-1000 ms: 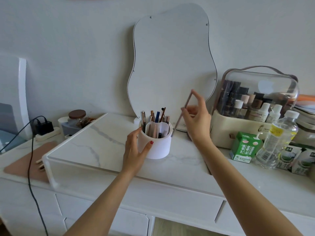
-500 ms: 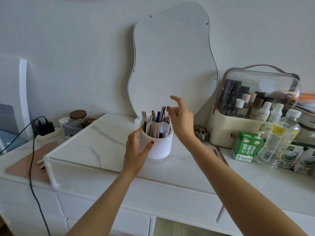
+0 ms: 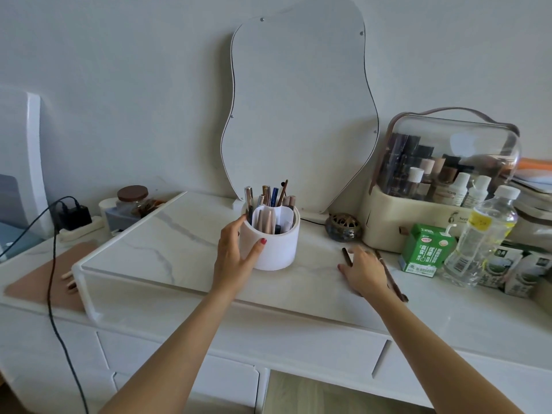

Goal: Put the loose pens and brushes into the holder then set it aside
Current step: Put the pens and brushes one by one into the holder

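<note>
A white round holder point(image 3: 276, 246) stands on the marble riser point(image 3: 155, 243), with several pens and brushes upright in it. My left hand point(image 3: 237, 255) wraps its left side, thumb on the front wall. My right hand point(image 3: 363, 271) lies low on the riser to the right of the holder, fingers spread over loose brushes. A short dark pencil point(image 3: 346, 255) sticks out by its fingertips. A long brown brush point(image 3: 392, 279) lies along the hand's right side. Whether the fingers pinch either one is hidden.
A wavy mirror point(image 3: 298, 109) leans on the wall behind the holder. A small brass bowl point(image 3: 342, 227), a clear-lidded cosmetics case point(image 3: 442, 186), a green carton point(image 3: 425, 249) and a water bottle point(image 3: 484, 234) crowd the right. A charger and cable point(image 3: 71, 216) sit left.
My right hand dropped the brush it held into the holder, then swung right and down onto the riser over the loose brushes. My left hand stayed on the holder.
</note>
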